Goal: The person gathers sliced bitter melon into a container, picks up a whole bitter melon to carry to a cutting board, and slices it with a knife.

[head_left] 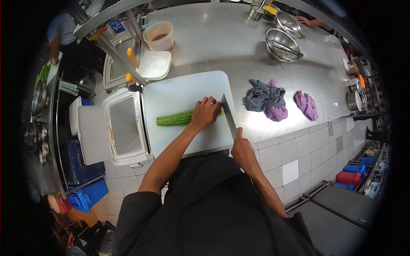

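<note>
On the white cutting board lies a long green vegetable with lengthwise stripes; whether it is one piece or a bundle I cannot make out. My left hand is closed over its right part with the fingers bent. My right hand grips the handle of a large kitchen knife. The blade points away from me, close beside my left fingertips at the right end of the vegetable.
Left of the board are a lidded white bin, a white square bowl and a plastic tub. Grey and purple cloths and metal bowls sit on the steel table. Another person's hand rests at the far edge.
</note>
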### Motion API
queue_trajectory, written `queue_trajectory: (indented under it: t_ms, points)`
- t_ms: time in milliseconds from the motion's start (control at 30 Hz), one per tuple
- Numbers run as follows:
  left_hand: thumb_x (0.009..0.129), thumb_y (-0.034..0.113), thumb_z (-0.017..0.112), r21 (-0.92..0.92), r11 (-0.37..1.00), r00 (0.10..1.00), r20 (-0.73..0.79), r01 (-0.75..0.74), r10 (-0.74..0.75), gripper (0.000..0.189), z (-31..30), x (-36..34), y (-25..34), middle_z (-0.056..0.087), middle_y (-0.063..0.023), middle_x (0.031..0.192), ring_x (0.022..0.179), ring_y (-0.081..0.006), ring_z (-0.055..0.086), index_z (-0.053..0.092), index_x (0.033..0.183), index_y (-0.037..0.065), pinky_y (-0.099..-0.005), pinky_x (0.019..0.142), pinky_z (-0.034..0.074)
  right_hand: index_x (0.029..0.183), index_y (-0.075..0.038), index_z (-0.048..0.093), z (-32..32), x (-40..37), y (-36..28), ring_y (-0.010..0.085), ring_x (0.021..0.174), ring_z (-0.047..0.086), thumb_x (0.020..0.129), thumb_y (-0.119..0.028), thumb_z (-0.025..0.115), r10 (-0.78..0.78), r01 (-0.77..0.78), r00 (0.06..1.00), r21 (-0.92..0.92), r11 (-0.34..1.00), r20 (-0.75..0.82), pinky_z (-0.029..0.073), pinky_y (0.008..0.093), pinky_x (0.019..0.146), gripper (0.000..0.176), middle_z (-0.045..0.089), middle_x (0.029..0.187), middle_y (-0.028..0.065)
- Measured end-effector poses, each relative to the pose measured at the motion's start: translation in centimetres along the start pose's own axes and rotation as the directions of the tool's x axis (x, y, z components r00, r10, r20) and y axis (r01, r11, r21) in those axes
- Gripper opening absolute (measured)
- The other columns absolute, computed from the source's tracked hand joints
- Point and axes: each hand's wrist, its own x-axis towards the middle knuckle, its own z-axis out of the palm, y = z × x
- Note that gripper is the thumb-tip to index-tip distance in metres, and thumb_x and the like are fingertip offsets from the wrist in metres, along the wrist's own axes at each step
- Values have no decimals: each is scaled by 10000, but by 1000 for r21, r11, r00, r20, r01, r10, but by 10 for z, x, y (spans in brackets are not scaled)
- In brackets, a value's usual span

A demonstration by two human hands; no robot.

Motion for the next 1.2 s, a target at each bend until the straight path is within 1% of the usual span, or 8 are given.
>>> queue_trajectory:
  t_ms: [67, 167, 467, 600, 667, 1033, 1100, 1200]
  points:
    - [885, 153, 674, -64, 998, 1000, -20, 13, -15, 153, 2, -2, 0, 607, -38, 1003, 956, -244, 606, 708, 1035, 148, -427, 724, 466, 1158, 63, 372, -5, -10, -9, 596, 830, 622, 903, 42, 427, 29, -29, 1000, -24, 999, 6, 458, 657, 771, 261, 626, 796, 404]
    - [886, 151, 674, -26, 1000, 999, -37, -1, 0, 157, 3, -2, 0, 609, -37, 1001, 956, -246, 610, 705, 1040, 147, -432, 728, 470, 1288, 94, 306, 45, 27, 38, 599, 800, 621, 886, 63, 459, -86, 87, 994, 13, 996, -62, 438, 659, 739, 431, 619, 779, 403]
    - [899, 165, 663, -28, 999, 999, 26, 25, -25, 139, -2, -1, 0, 607, -48, 995, 962, -253, 610, 698, 1031, 135, -441, 745, 467, 1168, 57, 371, 11, 6, 6, 604, 830, 617, 916, 27, 431, -19, 20, 999, 15, 1000, -41, 462, 658, 771, 261, 628, 803, 404]
    - [890, 128, 658, -103, 993, 997, 47, 63, -58, 153, -2, -2, 0, 618, -65, 1021, 967, -273, 614, 697, 1037, 110, -447, 793, 471, 1177, 55, 370, 13, 3, 9, 598, 830, 621, 898, 46, 446, 3, -3, 1000, 10, 1000, -4, 465, 659, 770, 289, 631, 806, 401]
    - [910, 145, 649, -80, 997, 1000, -14, 12, -13, 157, 2, -3, -1, 600, -61, 1000, 970, -268, 610, 705, 1055, 122, -453, 766, 474, 1152, 51, 331, 40, 28, 27, 603, 794, 610, 902, 45, 456, -109, 110, 990, 11, 994, -92, 445, 660, 707, 279, 610, 753, 398]
    - [884, 65, 652, -175, 984, 999, 36, -14, 21, 143, -6, 0, -5, 607, -109, 986, 937, -314, 608, 683, 1023, 60, -439, 788, 494, 1198, 59, 358, 3, 0, -3, 597, 845, 625, 885, 59, 445, 26, -27, 999, 12, 1000, 27, 468, 659, 789, 324, 634, 821, 405]
    - [881, 65, 656, -190, 982, 999, 41, -11, 20, 142, -5, 0, -5, 605, -111, 987, 937, -316, 607, 680, 1020, 56, -441, 792, 495, 1165, 53, 334, 22, 13, 14, 602, 775, 615, 883, 58, 467, -80, 83, 994, 47, 995, -74, 445, 666, 723, 312, 614, 763, 397]
    - [881, 69, 658, -172, 985, 999, -2, -35, 35, 139, -5, 6, -9, 600, -113, 985, 940, -319, 607, 674, 1019, 56, -440, 801, 496, 1161, 47, 336, 43, 32, 26, 603, 779, 614, 888, 56, 448, -102, 102, 988, -7, 995, -117, 440, 670, 732, 295, 613, 767, 403]
